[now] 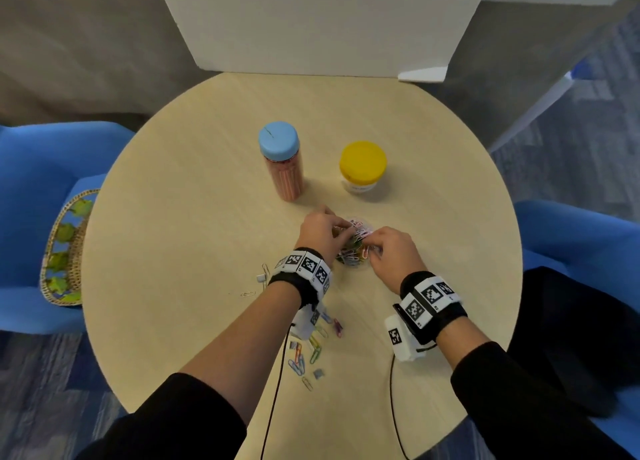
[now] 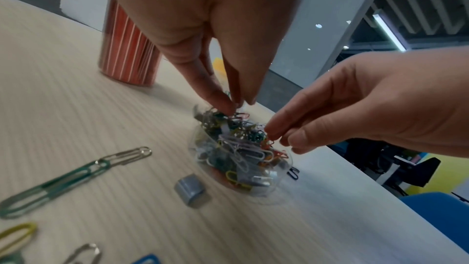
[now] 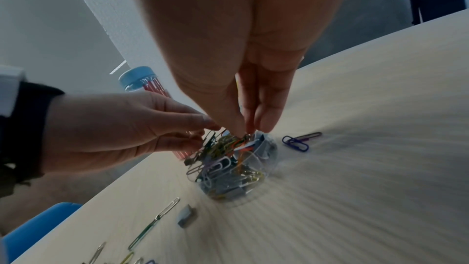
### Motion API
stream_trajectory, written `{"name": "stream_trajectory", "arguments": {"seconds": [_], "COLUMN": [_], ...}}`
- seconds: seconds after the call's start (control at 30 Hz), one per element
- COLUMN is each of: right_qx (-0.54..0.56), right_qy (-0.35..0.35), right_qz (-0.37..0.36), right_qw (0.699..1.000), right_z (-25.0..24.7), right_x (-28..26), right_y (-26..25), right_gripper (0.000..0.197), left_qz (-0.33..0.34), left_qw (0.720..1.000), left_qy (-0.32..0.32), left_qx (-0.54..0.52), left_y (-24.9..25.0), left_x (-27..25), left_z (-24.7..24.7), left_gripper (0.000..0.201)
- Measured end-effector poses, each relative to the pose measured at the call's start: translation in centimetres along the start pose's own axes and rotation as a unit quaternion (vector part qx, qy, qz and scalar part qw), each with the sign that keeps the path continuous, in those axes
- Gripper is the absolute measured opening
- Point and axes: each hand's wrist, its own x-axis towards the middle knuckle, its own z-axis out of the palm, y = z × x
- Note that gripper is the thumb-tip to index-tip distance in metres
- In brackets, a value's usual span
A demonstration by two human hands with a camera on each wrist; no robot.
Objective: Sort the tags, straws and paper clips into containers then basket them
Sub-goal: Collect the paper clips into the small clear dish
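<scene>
Head view: a round wooden table (image 1: pixel 207 182) was seen from above; a small clear container (image 2: pixel 274 186) heaped with coloured paper clips (image 2: pixel 241 148) stood near its middle; the left hand (image 1: pixel 320 232) and right hand (image 1: pixel 394 255) were held over it, fingertips bunched and pinching clips at the top of the heap; loose paper clips (image 1: pixel 304 354) were scattered nearer the person; a blue-lidded jar of straws (image 1: pixel 282 161) and a yellow-lidded jar (image 1: pixel 362 166) stood farther back, apart; a woven basket (image 1: pixel 62 251) was set on a blue chair (image 1: pixel 31 168) to the left.
</scene>
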Motion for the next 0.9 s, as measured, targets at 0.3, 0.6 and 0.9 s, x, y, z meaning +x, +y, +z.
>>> {"name": "stream_trajectory", "arguments": {"seconds": [0.3, 0.6, 0.9], "right_qx": [0.054, -0.175, -0.101], "right_qy": [0.110, -0.064, -0.127], "right_qz": [0.045, 0.039, 0.000], "right_qw": [0.991, 0.982, 0.987], "right_z": [-1.4, 2.5, 7.6], "right_x": [0.0, -5.1, -9.3], "right_y": [2.2, -0.1, -8.5], "right_gripper": [0.027, 0.063, 0.066], "left_qz": [0.046, -0.058, -0.005], "left_qw": [0.997, 0.996, 0.991], "left_qy": [-0.019, 0.026, -0.095], "left_qx": [-0.055, 0.057, 0.090], "left_y": [-0.5, -8.9, -11.2], "left_x": [-0.5, -4.9, -11.2], "left_z": [-0.8, -5.0, -3.9], "left_gripper": [0.023, 0.034, 0.036]}}
